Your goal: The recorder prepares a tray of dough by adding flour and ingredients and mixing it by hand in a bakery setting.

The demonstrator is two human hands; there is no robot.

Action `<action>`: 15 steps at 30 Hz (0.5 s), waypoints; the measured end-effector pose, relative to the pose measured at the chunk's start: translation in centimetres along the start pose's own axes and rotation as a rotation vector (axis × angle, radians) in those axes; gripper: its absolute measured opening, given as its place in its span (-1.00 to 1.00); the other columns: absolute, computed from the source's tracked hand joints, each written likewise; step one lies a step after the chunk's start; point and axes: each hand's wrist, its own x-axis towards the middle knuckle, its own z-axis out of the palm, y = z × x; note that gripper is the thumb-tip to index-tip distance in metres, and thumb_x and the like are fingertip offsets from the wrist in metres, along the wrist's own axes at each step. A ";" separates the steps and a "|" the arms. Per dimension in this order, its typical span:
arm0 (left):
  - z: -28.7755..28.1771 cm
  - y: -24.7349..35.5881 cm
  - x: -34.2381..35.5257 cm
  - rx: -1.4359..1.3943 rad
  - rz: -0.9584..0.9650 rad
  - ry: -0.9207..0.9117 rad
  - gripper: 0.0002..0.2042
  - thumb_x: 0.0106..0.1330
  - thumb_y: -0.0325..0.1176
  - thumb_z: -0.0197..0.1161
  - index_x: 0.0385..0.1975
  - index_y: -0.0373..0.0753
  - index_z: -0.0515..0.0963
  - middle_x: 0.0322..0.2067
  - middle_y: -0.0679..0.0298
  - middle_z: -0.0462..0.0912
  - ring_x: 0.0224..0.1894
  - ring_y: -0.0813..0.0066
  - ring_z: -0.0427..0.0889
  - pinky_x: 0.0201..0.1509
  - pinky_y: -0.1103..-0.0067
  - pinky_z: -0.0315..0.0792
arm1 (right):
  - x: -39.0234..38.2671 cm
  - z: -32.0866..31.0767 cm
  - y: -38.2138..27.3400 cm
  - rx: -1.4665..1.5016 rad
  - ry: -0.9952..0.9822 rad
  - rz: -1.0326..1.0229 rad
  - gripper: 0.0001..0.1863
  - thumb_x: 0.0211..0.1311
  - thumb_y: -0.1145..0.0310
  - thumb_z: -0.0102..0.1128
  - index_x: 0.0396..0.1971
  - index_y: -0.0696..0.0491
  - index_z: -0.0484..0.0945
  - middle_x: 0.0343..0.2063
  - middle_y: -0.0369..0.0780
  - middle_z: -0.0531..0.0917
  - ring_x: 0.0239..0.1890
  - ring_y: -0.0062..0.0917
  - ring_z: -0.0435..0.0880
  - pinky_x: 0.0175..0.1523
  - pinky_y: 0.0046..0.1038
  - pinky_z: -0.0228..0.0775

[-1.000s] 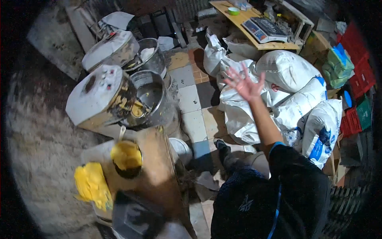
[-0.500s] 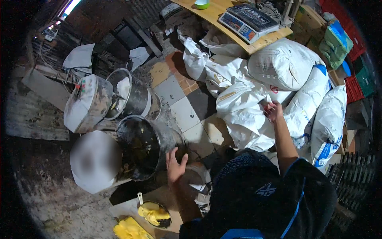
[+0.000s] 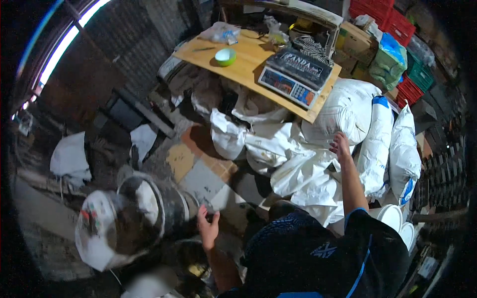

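Note:
My left hand (image 3: 208,227) hangs over the floor with thumb and fingers spread, holding nothing. A dark round pot (image 3: 174,206) lies tilted to its left, and a dark container (image 3: 189,256) stands below it, partly hidden by my forearm. My right hand (image 3: 340,147) reaches out with fingers loosely bent and apart, and nothing shows in it. Behind it are a full white sack (image 3: 343,107) and a heap of crumpled white sacks (image 3: 303,174). Whether its fingertips touch them I cannot tell.
A wooden table (image 3: 238,64) at the back bears a digital scale (image 3: 293,77) and a green bowl (image 3: 225,57). Long filled sacks (image 3: 375,144) lean at the right, near white round lids (image 3: 390,217). Red crates (image 3: 397,27) are stacked behind. A large pale container (image 3: 97,228) stands left.
The view has tilted up, showing more of the table and back wall. My right hand now appears against the upper, full sack; my left hand stays open, and the pots sit lower in view.

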 end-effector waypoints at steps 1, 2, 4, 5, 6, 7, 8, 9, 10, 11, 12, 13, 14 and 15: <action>-0.5 -0.3 3.0 0.020 0.007 -0.015 -0.35 0.14 -0.22 0.34 0.19 -0.33 0.23 0.08 -0.02 0.39 0.12 0.15 0.39 0.16 0.31 0.28 | -0.5 2.6 -0.6 -0.060 0.042 -0.084 -0.53 0.16 0.15 0.07 0.08 -0.06 0.33 -0.24 -0.21 0.49 -0.41 -0.46 0.47 -0.21 -0.29 0.36; -1.4 0.0 6.3 -0.044 0.029 -0.007 -0.36 0.14 -0.24 0.34 0.19 -0.31 0.23 0.07 -0.01 0.40 0.12 0.16 0.39 0.15 0.33 0.28 | -0.4 2.8 -1.7 -0.050 0.096 -0.115 -0.53 0.16 0.15 0.07 0.08 -0.06 0.33 -0.24 -0.21 0.49 -0.41 -0.46 0.47 -0.21 -0.29 0.36; -3.1 0.4 12.1 -0.023 -0.022 -0.024 -0.40 0.17 -0.32 0.32 0.19 -0.27 0.22 0.13 0.03 0.34 0.18 0.19 0.33 0.19 0.35 0.23 | 2.6 5.3 -3.5 -0.469 -0.003 -0.457 -0.33 0.04 0.14 0.21 0.19 -0.05 0.25 0.00 -0.04 0.44 -0.11 -0.31 0.52 -0.09 -0.27 0.40; -3.9 1.4 14.6 0.044 0.007 -0.015 -0.40 0.17 -0.32 0.32 0.19 -0.26 0.22 0.13 0.06 0.34 0.19 0.21 0.32 0.18 0.35 0.23 | 2.1 8.5 -5.3 -0.522 -0.066 -0.482 -0.31 0.03 0.17 0.25 0.20 -0.04 0.24 -0.01 -0.04 0.45 -0.07 -0.30 0.52 -0.05 -0.29 0.40; -4.9 0.6 17.2 0.078 0.035 0.020 -0.41 0.17 -0.32 0.32 0.19 -0.27 0.23 0.11 0.07 0.35 0.17 0.22 0.33 0.17 0.36 0.24 | 1.3 12.2 -7.6 -0.572 -0.142 -0.511 -0.29 0.02 0.19 0.29 0.20 -0.03 0.22 -0.02 -0.05 0.46 -0.03 -0.30 0.51 -0.01 -0.31 0.40; -5.0 0.3 19.7 0.110 0.074 0.038 -0.41 0.17 -0.33 0.32 0.18 -0.27 0.24 0.10 0.07 0.37 0.16 0.23 0.35 0.15 0.37 0.25 | 3.9 12.8 -9.0 -0.679 -0.065 -0.806 -0.28 0.00 0.21 0.31 0.20 -0.01 0.23 -0.03 -0.06 0.47 -0.07 -0.31 0.55 -0.01 -0.34 0.41; -4.4 1.5 21.8 0.113 0.086 0.012 -0.41 0.17 -0.33 0.32 0.18 -0.27 0.24 0.10 0.07 0.37 0.16 0.23 0.35 0.15 0.37 0.25 | 7.3 12.9 -11.0 -0.789 0.031 -1.092 -0.26 -0.01 0.22 0.34 0.20 0.00 0.23 -0.04 -0.07 0.47 -0.11 -0.32 0.58 -0.02 -0.37 0.42; -4.1 3.3 23.6 0.121 0.071 0.001 -0.43 0.18 -0.33 0.31 0.17 -0.27 0.25 0.10 0.08 0.36 0.15 0.25 0.35 0.15 0.38 0.24 | 10.5 13.3 -14.6 -0.730 0.150 -1.344 -0.30 -0.02 0.24 0.34 0.16 0.04 0.27 -0.16 -0.09 0.54 -0.21 -0.34 0.61 -0.09 -0.39 0.44; -4.4 4.3 25.4 0.139 0.046 0.013 -0.44 0.18 -0.34 0.30 0.17 -0.28 0.26 0.10 0.08 0.36 0.14 0.26 0.35 0.14 0.39 0.24 | 11.7 15.1 -18.4 -0.646 0.146 -1.023 -0.35 -0.03 0.29 0.34 0.11 0.07 0.33 -0.32 -0.12 0.58 -0.25 -0.39 0.61 -0.18 -0.40 0.46; -4.5 3.6 27.3 0.152 0.061 0.009 -0.44 0.18 -0.34 0.30 0.17 -0.28 0.26 0.10 0.08 0.36 0.14 0.26 0.35 0.14 0.39 0.24 | 13.1 17.2 -21.3 -0.480 0.251 -0.915 -0.44 -0.01 0.32 0.31 0.04 0.09 0.38 -0.44 -0.15 0.59 -0.30 -0.46 0.61 -0.25 -0.40 0.46; -4.8 1.0 28.8 0.118 0.070 -0.046 -0.41 0.18 -0.27 0.30 0.18 -0.30 0.25 0.13 0.03 0.34 0.17 0.20 0.33 0.18 0.34 0.24 | 17.0 17.8 -22.9 -0.431 0.378 -1.098 -0.49 0.00 0.36 0.27 0.02 0.09 0.40 -0.39 -0.10 0.58 -0.32 -0.45 0.61 -0.29 -0.46 0.47; -5.6 -2.6 29.9 0.087 0.073 -0.093 -0.38 0.18 -0.20 0.30 0.19 -0.32 0.24 0.15 -0.01 0.32 0.19 0.13 0.32 0.22 0.29 0.23 | 21.7 19.4 -23.3 -0.336 0.360 -1.174 -0.49 0.00 0.37 0.26 0.02 0.05 0.41 -0.27 -0.03 0.56 -0.22 -0.30 0.60 -0.17 -0.34 0.47; -8.1 -9.2 28.9 0.101 -0.102 -0.093 -0.37 0.19 -0.16 0.29 0.20 -0.31 0.24 0.17 -0.02 0.30 0.20 0.10 0.31 0.21 0.28 0.23 | 23.6 22.9 -24.0 -0.574 0.257 -1.244 -0.46 -0.02 0.35 0.28 0.05 0.02 0.40 -0.21 0.00 0.54 -0.16 -0.22 0.56 -0.09 -0.28 0.43; -10.1 -13.3 28.8 0.108 -0.275 -0.087 -0.36 0.19 -0.12 0.28 0.20 -0.30 0.24 0.18 -0.03 0.29 0.21 0.06 0.30 0.21 0.26 0.24 | 24.9 26.9 -24.6 -0.810 0.151 -1.312 -0.42 -0.04 0.32 0.30 0.07 0.00 0.39 -0.14 0.03 0.51 -0.09 -0.14 0.53 -0.01 -0.21 0.40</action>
